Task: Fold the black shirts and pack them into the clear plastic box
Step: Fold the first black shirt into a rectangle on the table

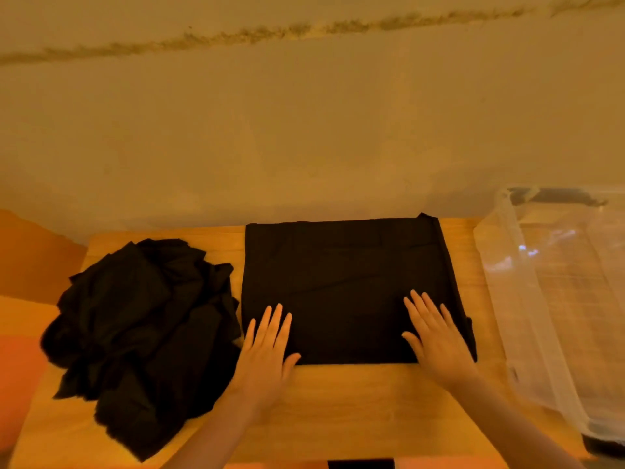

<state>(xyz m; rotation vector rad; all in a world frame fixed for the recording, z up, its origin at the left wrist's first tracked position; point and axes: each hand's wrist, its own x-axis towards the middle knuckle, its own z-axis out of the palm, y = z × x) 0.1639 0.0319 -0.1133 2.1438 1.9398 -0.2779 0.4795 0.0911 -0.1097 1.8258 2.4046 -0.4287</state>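
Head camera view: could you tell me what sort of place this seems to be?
Probably a home room: a wooden table against a plain wall, with a pile of shirts and a clear plastic box.

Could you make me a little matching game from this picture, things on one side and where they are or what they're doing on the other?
Things:
1. crumpled pile of black shirts
2. folded black shirt
3. clear plastic box
4. left hand

Places or states:
A. at the table's right end, no shirt visible inside
B. lies flat on the folded shirt's near left corner
C. heaped at the table's left end
D. spread flat mid-table

Pairs: 1-C, 2-D, 3-A, 4-B
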